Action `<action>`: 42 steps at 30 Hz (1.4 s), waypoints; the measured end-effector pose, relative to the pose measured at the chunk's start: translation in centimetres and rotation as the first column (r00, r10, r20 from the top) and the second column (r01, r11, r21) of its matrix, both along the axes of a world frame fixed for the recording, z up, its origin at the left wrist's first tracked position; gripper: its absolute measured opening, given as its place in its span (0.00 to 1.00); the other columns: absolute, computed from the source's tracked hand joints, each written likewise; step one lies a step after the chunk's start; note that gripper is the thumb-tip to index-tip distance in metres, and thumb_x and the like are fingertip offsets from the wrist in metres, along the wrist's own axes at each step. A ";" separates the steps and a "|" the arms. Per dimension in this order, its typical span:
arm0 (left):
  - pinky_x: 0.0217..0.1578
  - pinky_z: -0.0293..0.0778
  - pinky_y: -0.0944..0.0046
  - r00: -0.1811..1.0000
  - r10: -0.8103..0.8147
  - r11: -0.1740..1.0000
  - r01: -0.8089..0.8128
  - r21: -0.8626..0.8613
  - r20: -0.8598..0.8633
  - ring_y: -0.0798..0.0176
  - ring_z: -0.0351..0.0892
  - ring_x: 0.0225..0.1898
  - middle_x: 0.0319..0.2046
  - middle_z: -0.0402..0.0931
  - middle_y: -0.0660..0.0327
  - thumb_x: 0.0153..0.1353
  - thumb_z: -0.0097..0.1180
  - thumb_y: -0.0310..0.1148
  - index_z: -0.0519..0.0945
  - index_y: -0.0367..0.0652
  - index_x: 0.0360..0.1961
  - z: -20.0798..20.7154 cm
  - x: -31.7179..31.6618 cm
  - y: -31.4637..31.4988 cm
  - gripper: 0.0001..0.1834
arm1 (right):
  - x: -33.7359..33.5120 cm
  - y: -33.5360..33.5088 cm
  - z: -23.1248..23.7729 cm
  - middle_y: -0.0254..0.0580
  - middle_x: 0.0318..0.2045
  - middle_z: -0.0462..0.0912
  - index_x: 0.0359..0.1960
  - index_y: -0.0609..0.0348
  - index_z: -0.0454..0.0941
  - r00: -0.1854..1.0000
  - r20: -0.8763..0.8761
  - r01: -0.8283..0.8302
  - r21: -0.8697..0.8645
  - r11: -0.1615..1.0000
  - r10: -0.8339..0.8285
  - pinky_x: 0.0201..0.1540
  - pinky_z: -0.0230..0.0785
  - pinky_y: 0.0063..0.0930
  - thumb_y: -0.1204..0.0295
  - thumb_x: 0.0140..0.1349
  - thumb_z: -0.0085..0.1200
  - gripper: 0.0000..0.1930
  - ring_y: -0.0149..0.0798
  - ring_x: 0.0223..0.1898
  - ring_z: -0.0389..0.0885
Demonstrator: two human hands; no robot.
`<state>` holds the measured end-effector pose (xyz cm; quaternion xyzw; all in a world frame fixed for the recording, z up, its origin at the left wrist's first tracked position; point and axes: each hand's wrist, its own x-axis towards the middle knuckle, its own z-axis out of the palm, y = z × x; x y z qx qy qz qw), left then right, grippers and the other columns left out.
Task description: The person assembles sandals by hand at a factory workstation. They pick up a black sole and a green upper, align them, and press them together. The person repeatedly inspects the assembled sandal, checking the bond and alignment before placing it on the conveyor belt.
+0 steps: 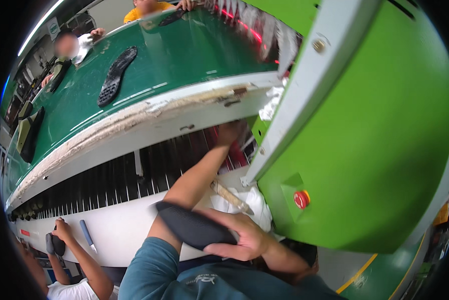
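My right hand (247, 235) grips a black shoe-shaped piece (197, 225) with a finely ribbed surface, holding it in front of my chest. The fingers wrap its right end; whether it is a sole or an upper I cannot tell. My left arm stretches forward under the green belt. At its end my left hand (230, 133) is over the lower roller conveyor (114, 180), close to the green machine. That hand is smeared by motion and its fingers cannot be made out. On the green belt (174, 55) above lies a dark patterned shoe sole (117, 75).
Near my left forearm, a rod wrapped in tan material (229, 195) rests by a white cloth (254, 205). A blue-handled knife (87, 235) lies on the white ledge. The green machine (364, 140) with a red stop button (301, 199) blocks the right. Several people work nearby.
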<state>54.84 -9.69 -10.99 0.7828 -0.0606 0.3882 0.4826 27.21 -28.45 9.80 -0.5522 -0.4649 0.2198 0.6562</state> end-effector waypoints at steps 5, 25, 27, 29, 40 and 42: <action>0.52 0.81 0.60 0.984 -0.174 0.801 0.157 -0.578 0.025 0.57 0.88 0.49 0.53 0.88 0.51 0.64 0.72 0.26 0.79 0.33 0.64 2.4 -2.7 1.8 0.27 | -2.9 5.8 10.4 0.51 0.34 0.87 0.86 0.58 0.54 0.704 0.599 -0.538 0.100 0.837 0.381 0.41 0.77 0.45 0.71 0.64 0.70 0.51 0.58 0.35 0.86; 0.50 0.80 0.68 0.910 0.386 0.723 -0.197 -0.662 0.151 0.72 0.83 0.43 0.43 0.84 0.63 0.70 0.72 0.24 0.81 0.40 0.48 14.2 -37.8 9.9 0.12 | -5.6 0.9 -11.1 0.36 0.61 0.84 0.71 0.62 0.76 0.733 -0.676 0.268 0.176 0.947 -0.081 0.66 0.73 0.28 0.72 0.76 0.64 0.24 0.28 0.60 0.81; 0.48 0.80 0.69 0.899 0.400 0.722 -0.189 -0.665 0.179 0.72 0.82 0.41 0.43 0.84 0.64 0.71 0.71 0.24 0.81 0.41 0.48 16.4 -40.5 9.0 0.10 | -6.4 1.9 -11.5 0.36 0.60 0.85 0.70 0.62 0.78 0.743 -0.664 0.251 0.156 0.955 -0.087 0.64 0.74 0.28 0.72 0.76 0.64 0.23 0.28 0.58 0.82; 0.44 0.80 0.70 0.917 0.346 0.775 -0.161 -0.611 0.197 0.72 0.84 0.39 0.40 0.85 0.64 0.72 0.69 0.25 0.81 0.41 0.48 18.7 -43.1 8.8 0.09 | -6.9 2.5 -11.9 0.36 0.59 0.86 0.69 0.62 0.78 0.745 -0.660 0.232 0.121 0.965 -0.096 0.64 0.74 0.28 0.72 0.75 0.65 0.23 0.28 0.57 0.83; 0.52 0.83 0.59 0.981 0.122 0.991 -0.112 -0.074 0.151 0.61 0.87 0.46 0.45 0.85 0.55 0.60 0.78 0.25 0.81 0.37 0.56 18.9 -47.5 8.1 0.25 | -10.0 8.4 9.4 0.51 0.56 0.84 0.79 0.62 0.65 0.909 0.279 -0.374 0.226 0.899 0.308 0.58 0.78 0.39 0.71 0.56 0.79 0.50 0.44 0.56 0.84; 0.46 0.84 0.64 0.988 0.121 0.869 -0.060 -0.491 0.095 0.67 0.88 0.41 0.43 0.89 0.57 0.66 0.75 0.25 0.81 0.37 0.55 20.2 -47.2 5.1 0.19 | -13.4 12.3 11.3 0.49 0.39 0.86 0.81 0.41 0.66 0.685 0.570 -0.622 0.131 0.772 0.455 0.46 0.79 0.44 0.72 0.55 0.76 0.50 0.53 0.40 0.87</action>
